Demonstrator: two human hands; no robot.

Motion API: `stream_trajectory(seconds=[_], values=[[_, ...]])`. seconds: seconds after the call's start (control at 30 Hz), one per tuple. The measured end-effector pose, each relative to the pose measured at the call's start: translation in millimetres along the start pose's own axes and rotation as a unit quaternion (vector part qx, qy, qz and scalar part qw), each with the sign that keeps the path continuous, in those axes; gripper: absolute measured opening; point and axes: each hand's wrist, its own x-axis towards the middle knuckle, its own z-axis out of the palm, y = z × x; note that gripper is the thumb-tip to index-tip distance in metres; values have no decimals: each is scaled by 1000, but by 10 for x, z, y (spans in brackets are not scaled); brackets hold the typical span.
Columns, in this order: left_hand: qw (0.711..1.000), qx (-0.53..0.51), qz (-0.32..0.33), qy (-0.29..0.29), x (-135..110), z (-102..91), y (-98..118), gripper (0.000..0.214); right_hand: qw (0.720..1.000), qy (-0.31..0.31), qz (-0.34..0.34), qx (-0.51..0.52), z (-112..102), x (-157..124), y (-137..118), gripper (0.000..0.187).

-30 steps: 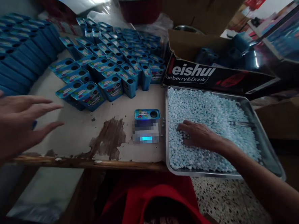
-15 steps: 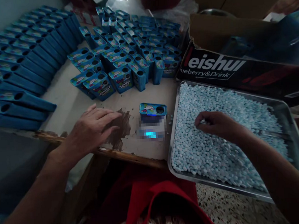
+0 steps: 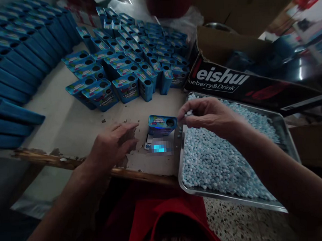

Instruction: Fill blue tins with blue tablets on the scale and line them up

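Pale blue candies (image 3: 188, 113) are pinched in the fingers of my right hand (image 3: 208, 114), which hovers at the tray's left edge, close to a small blue tin (image 3: 161, 125). The tin has a round dark hole at the right of its top and stands on a small digital scale (image 3: 148, 146) with a lit, blurred-out display. My left hand (image 3: 116, 143) rests on the worn table left of the scale, fingers apart and nothing in them. Beneath my right hand, the metal tray (image 3: 185, 190) is filled with more of the candies.
Several blue tins with holes in their tops (image 3: 126, 88) crowd the back of the table (image 3: 56, 105). More tins (image 3: 34, 52) stand in rows at the left. Behind the tray is a black printed cardboard box (image 3: 224, 80). A wooden edge (image 3: 145, 176) borders the table's front.
My right hand has lifted from the middle of the candies and moved left toward the tin, with candies in its fingers. My left hand has shifted slightly toward the scale. The camera view has turned.
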Motion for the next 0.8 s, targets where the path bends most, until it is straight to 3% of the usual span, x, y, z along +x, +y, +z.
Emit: stream_trajectory(seconds=[0.2, 0.3, 0.47, 0.67, 0.8], values=[[1000, -18, -22, 6, -102, -111, -194, 32, 981, 29, -86, -169, 174, 101, -38, 13], [1000, -15, -21, 7, -114, -162, -247, 30, 975, 46, -89, -197, 201, 77, -64, 18], [1000, -16, -25, 8, -91, -162, -211, 30, 992, 38, -55, -107, 214, 39, -47, 24], [1000, -15, -1, 11, -60, -131, -128, 27, 992, 85, -65, -72, 236, -2, -29, 25], [1000, -17, -1, 20, -50, -121, -93, 27, 989, 126, -27, 78, 136, -28, 5, 23]])
